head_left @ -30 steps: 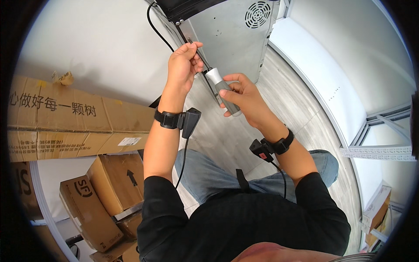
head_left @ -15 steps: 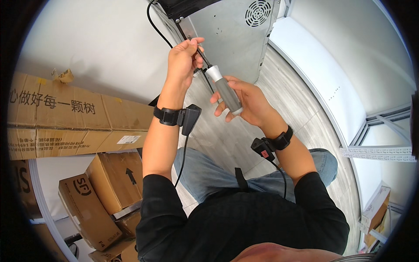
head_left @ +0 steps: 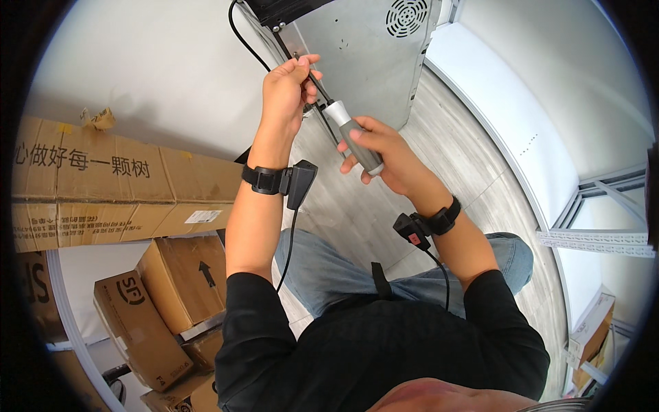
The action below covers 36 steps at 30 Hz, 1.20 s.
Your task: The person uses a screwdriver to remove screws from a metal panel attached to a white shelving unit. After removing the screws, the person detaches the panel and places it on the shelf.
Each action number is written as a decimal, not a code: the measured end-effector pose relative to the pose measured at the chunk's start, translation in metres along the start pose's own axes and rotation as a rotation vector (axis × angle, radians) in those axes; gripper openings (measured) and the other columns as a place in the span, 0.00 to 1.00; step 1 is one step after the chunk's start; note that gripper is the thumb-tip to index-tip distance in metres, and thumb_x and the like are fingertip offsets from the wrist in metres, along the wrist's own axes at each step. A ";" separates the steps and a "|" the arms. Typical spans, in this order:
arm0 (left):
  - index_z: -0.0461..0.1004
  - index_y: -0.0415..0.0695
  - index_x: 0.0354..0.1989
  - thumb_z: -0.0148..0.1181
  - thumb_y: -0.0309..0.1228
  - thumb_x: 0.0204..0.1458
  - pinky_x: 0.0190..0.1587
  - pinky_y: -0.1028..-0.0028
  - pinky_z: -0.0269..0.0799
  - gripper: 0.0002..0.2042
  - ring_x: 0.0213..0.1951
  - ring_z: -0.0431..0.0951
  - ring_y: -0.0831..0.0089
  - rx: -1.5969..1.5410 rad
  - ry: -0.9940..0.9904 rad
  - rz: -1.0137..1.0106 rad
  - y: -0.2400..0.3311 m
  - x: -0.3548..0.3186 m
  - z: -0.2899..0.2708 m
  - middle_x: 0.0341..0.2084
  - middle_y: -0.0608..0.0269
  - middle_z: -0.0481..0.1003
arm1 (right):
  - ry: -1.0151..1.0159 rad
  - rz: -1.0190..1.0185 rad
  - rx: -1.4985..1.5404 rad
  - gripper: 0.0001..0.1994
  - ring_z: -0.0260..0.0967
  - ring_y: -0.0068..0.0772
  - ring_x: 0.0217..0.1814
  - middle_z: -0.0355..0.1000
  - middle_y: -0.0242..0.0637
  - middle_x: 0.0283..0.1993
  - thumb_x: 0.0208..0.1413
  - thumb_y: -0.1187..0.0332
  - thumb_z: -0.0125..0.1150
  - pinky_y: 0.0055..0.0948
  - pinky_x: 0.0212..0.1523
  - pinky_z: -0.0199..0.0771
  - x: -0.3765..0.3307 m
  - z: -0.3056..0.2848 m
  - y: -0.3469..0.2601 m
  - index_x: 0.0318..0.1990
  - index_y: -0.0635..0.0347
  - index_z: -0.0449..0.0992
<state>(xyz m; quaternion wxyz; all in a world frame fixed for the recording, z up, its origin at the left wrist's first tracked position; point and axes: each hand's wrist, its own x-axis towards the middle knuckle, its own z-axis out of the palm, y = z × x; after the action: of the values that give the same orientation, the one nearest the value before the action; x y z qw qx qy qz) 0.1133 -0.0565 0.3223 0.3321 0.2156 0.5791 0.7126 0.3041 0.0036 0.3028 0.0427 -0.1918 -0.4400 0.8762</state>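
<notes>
A screwdriver with a grey handle and a pale collar slants up and left toward the edge of a grey metal cabinet. My right hand is closed around its handle, with the thumb lying across the top. Higher up, the thumb and fingers of my left hand pinch the dark shaft close to the cabinet's edge. The tip seems to meet that edge near a small screw, but I cannot tell whether it sits in the screw's head.
A black cable hangs beside the cabinet's upper corner. On the left a long cardboard box lies above stacked cartons. White shelving curves along the right side. Wood-look floor shows between.
My right thumb has come over onto the screwdriver's handle, and the fingers have closed more around it. My left hand keeps its pinch on the shaft, almost unmoved.
</notes>
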 end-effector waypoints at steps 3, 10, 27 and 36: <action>0.73 0.35 0.41 0.48 0.32 0.59 0.18 0.82 0.58 0.12 0.16 0.63 0.83 -0.019 -0.015 -0.014 0.002 0.000 0.002 0.23 0.64 0.72 | -0.093 0.031 0.103 0.22 0.71 0.29 0.29 0.68 0.36 0.40 0.53 0.59 0.57 0.26 0.22 0.69 0.000 -0.006 -0.001 0.52 0.60 0.63; 0.74 0.36 0.37 0.51 0.31 0.58 0.18 0.82 0.60 0.11 0.16 0.65 0.83 0.049 0.061 -0.023 0.001 -0.003 0.006 0.20 0.66 0.71 | 0.086 -0.156 -0.179 0.22 0.71 0.27 0.29 0.70 0.39 0.37 0.54 0.62 0.56 0.25 0.20 0.68 0.008 -0.005 0.018 0.53 0.61 0.61; 0.75 0.36 0.36 0.55 0.31 0.55 0.22 0.81 0.69 0.10 0.18 0.69 0.81 0.110 0.073 0.064 -0.007 0.001 0.003 0.21 0.63 0.74 | 0.017 -0.086 -0.058 0.21 0.70 0.23 0.28 0.68 0.31 0.35 0.53 0.64 0.59 0.24 0.25 0.73 0.007 -0.009 0.024 0.52 0.62 0.64; 0.72 0.36 0.44 0.46 0.33 0.60 0.28 0.78 0.72 0.13 0.24 0.74 0.76 0.075 0.082 0.079 -0.007 -0.003 0.007 0.26 0.60 0.75 | -0.180 0.010 0.198 0.21 0.72 0.29 0.35 0.69 0.39 0.42 0.57 0.61 0.52 0.29 0.27 0.74 0.001 -0.014 0.015 0.54 0.61 0.61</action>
<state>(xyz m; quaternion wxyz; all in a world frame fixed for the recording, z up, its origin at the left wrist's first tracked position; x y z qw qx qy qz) 0.1216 -0.0529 0.3171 0.2714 0.2211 0.6094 0.7114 0.3098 0.0054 0.2830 0.0173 -0.1094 -0.3523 0.9293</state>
